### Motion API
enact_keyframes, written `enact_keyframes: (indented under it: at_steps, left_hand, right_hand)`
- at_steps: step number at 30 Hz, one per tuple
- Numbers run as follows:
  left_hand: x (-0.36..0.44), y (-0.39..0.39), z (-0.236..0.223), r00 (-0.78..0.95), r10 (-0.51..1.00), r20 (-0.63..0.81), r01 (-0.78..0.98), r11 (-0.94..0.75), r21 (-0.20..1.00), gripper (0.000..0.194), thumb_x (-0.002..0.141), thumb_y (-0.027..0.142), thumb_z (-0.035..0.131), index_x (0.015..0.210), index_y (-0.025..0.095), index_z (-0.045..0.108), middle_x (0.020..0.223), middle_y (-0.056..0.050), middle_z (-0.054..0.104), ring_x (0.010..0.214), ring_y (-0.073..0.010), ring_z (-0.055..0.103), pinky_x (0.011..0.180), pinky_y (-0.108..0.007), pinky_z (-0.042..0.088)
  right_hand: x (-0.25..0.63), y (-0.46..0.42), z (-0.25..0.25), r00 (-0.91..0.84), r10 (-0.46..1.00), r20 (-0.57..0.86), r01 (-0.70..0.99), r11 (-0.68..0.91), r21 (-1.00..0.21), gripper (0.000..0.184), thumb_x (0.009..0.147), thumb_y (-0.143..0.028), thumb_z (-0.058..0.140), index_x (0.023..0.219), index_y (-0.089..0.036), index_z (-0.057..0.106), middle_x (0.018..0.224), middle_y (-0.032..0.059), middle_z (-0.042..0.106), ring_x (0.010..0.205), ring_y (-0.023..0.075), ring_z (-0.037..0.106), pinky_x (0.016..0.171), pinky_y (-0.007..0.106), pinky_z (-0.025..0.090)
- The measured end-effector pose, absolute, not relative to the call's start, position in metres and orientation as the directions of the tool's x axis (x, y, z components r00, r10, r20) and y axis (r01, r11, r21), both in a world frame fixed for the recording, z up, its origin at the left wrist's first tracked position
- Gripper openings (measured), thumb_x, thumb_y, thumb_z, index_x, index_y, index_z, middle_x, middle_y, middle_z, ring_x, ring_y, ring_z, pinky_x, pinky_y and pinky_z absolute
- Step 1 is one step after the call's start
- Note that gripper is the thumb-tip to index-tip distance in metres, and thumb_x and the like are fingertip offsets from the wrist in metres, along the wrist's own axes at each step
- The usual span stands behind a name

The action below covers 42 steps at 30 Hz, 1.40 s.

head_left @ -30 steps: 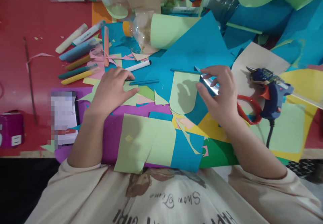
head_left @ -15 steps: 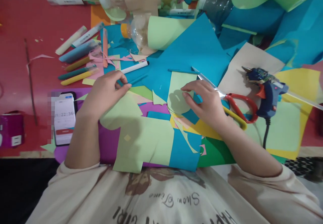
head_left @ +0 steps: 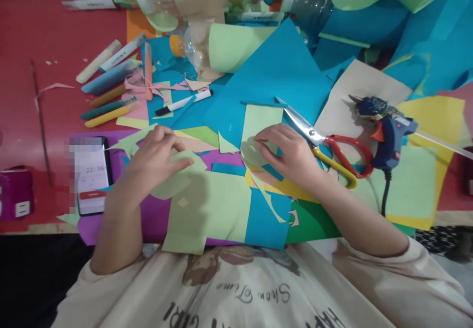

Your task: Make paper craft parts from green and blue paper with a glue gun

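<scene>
My left hand (head_left: 157, 158) rests on a light green paper cutout (head_left: 177, 175) with a rounded edge, fingers curled and pinching its top. My right hand (head_left: 290, 153) lies on another light green rounded piece (head_left: 258, 126), fingertips pressing its lower edge. Both pieces lie on a heap of coloured paper over a purple sheet (head_left: 158, 210). Scissors with red and yellow handles (head_left: 332, 143) lie just right of my right hand, untouched.
A blue glue gun (head_left: 386, 123) with its cord sits at the right. Markers and crayons (head_left: 111, 86) lie at upper left, a phone (head_left: 92, 175) at the left edge. Plastic bottles (head_left: 192, 42) and rolled paper crowd the back. A black marker (head_left: 183, 102) lies on the blue sheet.
My right hand let go of the scissors and came down left onto the green piece. My left hand drew back toward me, taking hold of the other green cutout.
</scene>
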<state>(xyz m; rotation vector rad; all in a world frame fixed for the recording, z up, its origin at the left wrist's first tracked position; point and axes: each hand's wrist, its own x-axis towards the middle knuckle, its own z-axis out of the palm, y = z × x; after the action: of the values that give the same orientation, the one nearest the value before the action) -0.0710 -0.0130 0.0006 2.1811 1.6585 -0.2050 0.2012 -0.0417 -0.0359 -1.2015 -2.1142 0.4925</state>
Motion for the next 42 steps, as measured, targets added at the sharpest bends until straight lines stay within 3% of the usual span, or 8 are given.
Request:
enact_keyframes:
  at_steps: [8, 15, 19, 22, 25, 31, 37, 42]
  left_hand:
    - [-0.06, -0.009, 0.018, 0.299, 0.89, -0.344, 0.632, 0.085, 0.77, 0.033, 0.072, 0.04, 0.064, 0.064, 0.021, 0.038, 0.06, 0.006, 0.04, 0.051, -0.007, 0.034, 0.046, -0.021, 0.027]
    - [-0.008, -0.016, -0.005, 0.424, 0.87, -0.251, 0.506, 0.002, 0.863, 0.029, 0.083, 0.039, 0.056, 0.068, 0.02, 0.04, 0.06, 0.006, 0.036, 0.051, -0.0072, 0.037, 0.045, -0.02, 0.03]
    - [-0.008, -0.026, -0.028, 0.438, 0.886, 0.149, 0.532, -0.389, 0.752, 0.033, 0.084, 0.046, 0.06, 0.099, 0.021, 0.047, 0.098, -0.005, 0.06, 0.082, -0.0152, 0.059, 0.064, -0.025, 0.048]
    - [-0.012, -0.038, -0.035, 0.683, 0.609, 0.404, 0.487, -0.791, 0.37, 0.016, 0.091, 0.028, 0.054, 0.103, 0.019, 0.053, 0.104, -0.007, 0.065, 0.097, -0.0189, 0.061, 0.082, -0.032, 0.051]
    - [-0.009, -0.05, -0.037, 0.845, 0.366, 0.39, 0.337, -0.931, 0.142, 0.017, 0.091, 0.021, 0.052, 0.106, 0.015, 0.059, 0.111, -0.009, 0.069, 0.103, -0.0191, 0.063, 0.092, -0.032, 0.05]
    - [-0.005, -0.061, -0.043, 0.901, 0.406, 0.153, 0.406, -0.913, 0.032, 0.041, 0.099, 0.03, 0.037, 0.129, 0.008, 0.054, 0.135, -0.009, 0.06, 0.123, -0.0184, 0.057, 0.105, -0.032, 0.042]
    - [-0.008, -0.062, -0.045, 0.897, 0.429, 0.104, 0.423, -0.903, 0.077, 0.044, 0.1, 0.032, 0.034, 0.135, 0.01, 0.049, 0.139, -0.008, 0.057, 0.128, -0.018, 0.052, 0.108, -0.032, 0.036]
    - [-0.007, -0.061, -0.046, 0.894, 0.428, 0.131, 0.42, -0.903, 0.085, 0.043, 0.1, 0.032, 0.034, 0.133, 0.009, 0.05, 0.137, -0.008, 0.058, 0.126, -0.0185, 0.054, 0.107, -0.032, 0.038]
  right_hand:
    - [0.197, -0.047, -0.031, -0.391, 0.887, 0.246, 0.516, 0.432, -0.74, 0.019, 0.094, -0.028, 0.048, 0.09, -0.017, 0.063, 0.086, 0.0097, 0.071, 0.079, 0.0189, 0.065, 0.069, 0.031, 0.052]
    - [0.194, -0.047, -0.023, -0.322, 0.945, -0.053, 0.374, 0.076, -0.924, 0.019, 0.088, -0.036, 0.053, 0.081, -0.019, 0.054, 0.063, -0.0015, 0.057, 0.049, 0.0087, 0.046, 0.047, 0.022, 0.036]
    - [0.2, -0.042, -0.022, -0.279, 0.954, -0.108, 0.488, 0.044, -0.872, 0.015, 0.084, -0.026, 0.054, 0.071, -0.019, 0.052, 0.054, -0.0042, 0.049, 0.046, 0.0073, 0.039, 0.045, 0.022, 0.031]
    - [0.2, -0.04, -0.025, -0.283, 0.947, -0.152, 0.585, 0.045, -0.81, 0.015, 0.083, -0.025, 0.054, 0.07, -0.018, 0.054, 0.056, -0.0016, 0.054, 0.047, 0.0085, 0.043, 0.047, 0.023, 0.032]
    - [0.198, -0.04, -0.029, -0.298, 0.941, -0.159, 0.645, 0.075, -0.76, 0.02, 0.085, -0.026, 0.054, 0.067, -0.017, 0.056, 0.058, 0.0015, 0.059, 0.05, 0.0103, 0.048, 0.048, 0.023, 0.034]
    - [0.209, -0.053, -0.003, -0.206, 0.977, -0.06, 0.75, 0.118, -0.651, 0.026, 0.086, -0.04, 0.058, 0.071, -0.02, 0.062, 0.06, 0.0035, 0.063, 0.049, 0.013, 0.051, 0.049, 0.027, 0.035]
    - [0.282, -0.085, 0.038, 0.578, 0.816, 0.025, 0.745, -0.514, -0.424, 0.016, 0.079, -0.037, 0.066, 0.069, -0.026, 0.062, 0.065, 0.0075, 0.063, 0.06, 0.0205, 0.059, 0.054, 0.035, 0.039]
    - [0.333, -0.096, 0.027, 0.682, 0.694, -0.229, 0.674, -0.719, -0.17, 0.024, 0.072, -0.033, 0.072, 0.056, -0.029, 0.055, 0.053, 0.0065, 0.059, 0.05, 0.0202, 0.052, 0.048, 0.037, 0.033]
